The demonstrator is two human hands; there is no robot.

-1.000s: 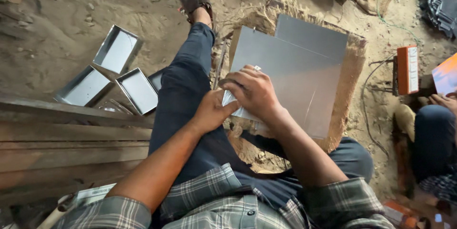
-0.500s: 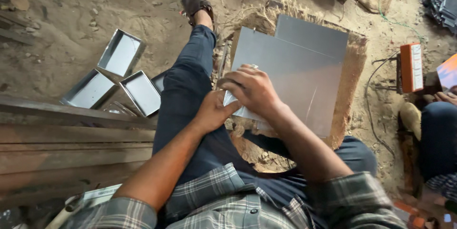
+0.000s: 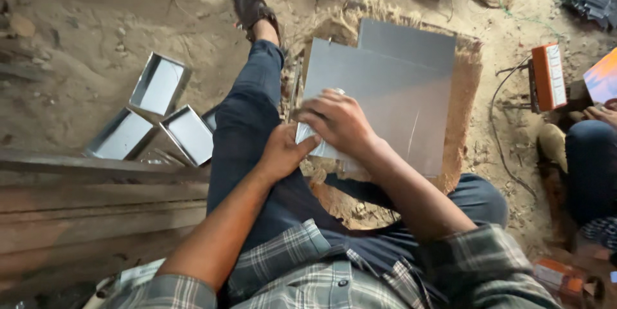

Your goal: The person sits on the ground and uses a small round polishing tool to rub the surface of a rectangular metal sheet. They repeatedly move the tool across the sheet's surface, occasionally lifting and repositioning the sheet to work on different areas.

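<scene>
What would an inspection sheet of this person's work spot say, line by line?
Surface: sandy dirt ground; a worn fibre mat lies under the sheets.
Job's things: flat grey metal sheets stacked on the mat.
Clutter: three shallow metal trays left of the leg; an orange box to the right.
Grippers: left hand and right hand both press on the near corner of the top sheet; grip unclear.
Cables: a dark cable runs by the orange box.
Surroundings: wooden planks at left; another person's knee at the right edge.
</scene>
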